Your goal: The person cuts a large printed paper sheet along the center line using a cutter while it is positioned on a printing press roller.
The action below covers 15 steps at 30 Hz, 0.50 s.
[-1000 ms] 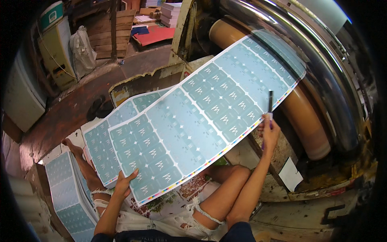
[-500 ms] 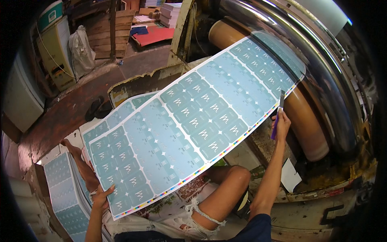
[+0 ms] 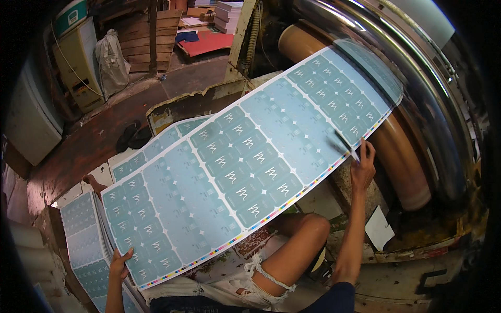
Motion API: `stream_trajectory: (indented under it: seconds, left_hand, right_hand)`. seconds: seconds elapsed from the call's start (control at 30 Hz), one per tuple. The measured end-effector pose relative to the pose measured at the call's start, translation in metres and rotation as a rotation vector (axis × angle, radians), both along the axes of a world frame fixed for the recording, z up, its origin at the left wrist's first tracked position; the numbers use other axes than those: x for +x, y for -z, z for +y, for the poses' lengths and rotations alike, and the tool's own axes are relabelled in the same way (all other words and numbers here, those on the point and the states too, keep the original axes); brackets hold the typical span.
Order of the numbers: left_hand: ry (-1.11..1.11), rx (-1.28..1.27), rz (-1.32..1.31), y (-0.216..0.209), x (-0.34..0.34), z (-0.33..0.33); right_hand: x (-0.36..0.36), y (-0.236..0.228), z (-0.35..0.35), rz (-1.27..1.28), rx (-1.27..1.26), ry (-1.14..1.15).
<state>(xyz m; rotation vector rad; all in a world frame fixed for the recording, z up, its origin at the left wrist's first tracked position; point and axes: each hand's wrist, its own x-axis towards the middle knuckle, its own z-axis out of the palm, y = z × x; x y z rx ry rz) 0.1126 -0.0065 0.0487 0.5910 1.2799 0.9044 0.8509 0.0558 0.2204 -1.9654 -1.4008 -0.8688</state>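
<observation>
A long printed sheet [image 3: 219, 193] in teal and pale blue slopes from the big metal roller [image 3: 412, 68] at the upper right to my lap. At its near left corner my left hand [image 3: 119, 263] is closed, thumb on top, fingers mostly beneath. My right hand [image 3: 362, 169] is closed at the sheet's right edge, by the colour bar. It holds a cutter knife [image 3: 342, 142] whose blurred blade lies across the printed surface; its purple handle, seen earlier, is mostly hidden by the hand. The sheet's far end is against the roller.
Another printed sheet [image 3: 151, 151] lies under the first. To the left stands a stack of similar sheets [image 3: 83, 240]. Below the metal roller is a brown roller [image 3: 402, 161]. My bent knee [image 3: 308, 229] is beneath the sheet. A white card [image 3: 379, 229] hangs on the machine's side.
The sheet's near end and my left hand have moved left. My right hand has dropped slightly, and the knife has swung from pointing up to lying across the sheet's edge.
</observation>
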Motion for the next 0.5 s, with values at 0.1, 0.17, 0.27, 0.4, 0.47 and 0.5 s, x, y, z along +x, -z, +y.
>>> stream_trajectory:
  seconds: [0.1, 0.17, 0.27, 0.4, 0.47, 0.5]
  left_hand:
    - [-0.031, 0.017, -0.005, -0.001, 0.001, -0.007]
    - [-0.072, 0.064, -0.053, 0.008, 0.002, -0.012]
    - [-0.202, 0.114, -0.058, 0.059, -0.013, -0.017]
    - [-0.291, 0.155, 0.127, 0.121, -0.105, -0.023]
    - [-0.286, 0.141, 0.123, 0.132, -0.143, -0.001]
    - [-0.319, 0.146, 0.223, 0.148, -0.182, -0.002]
  right_hand:
    - [0.035, -0.016, 0.000, -0.048, -0.303, -0.198]
    - [0.063, -0.029, 0.002, 0.007, -0.369, -0.358]
    - [0.067, -0.086, 0.027, 0.121, -0.400, -0.418]
    - [0.012, -0.086, 0.072, 0.415, -0.185, -0.351]
    - [-0.028, -0.048, 0.075, 0.376, -0.162, -0.374]
    - [-0.057, -0.027, 0.076, 0.342, -0.180, -0.366]
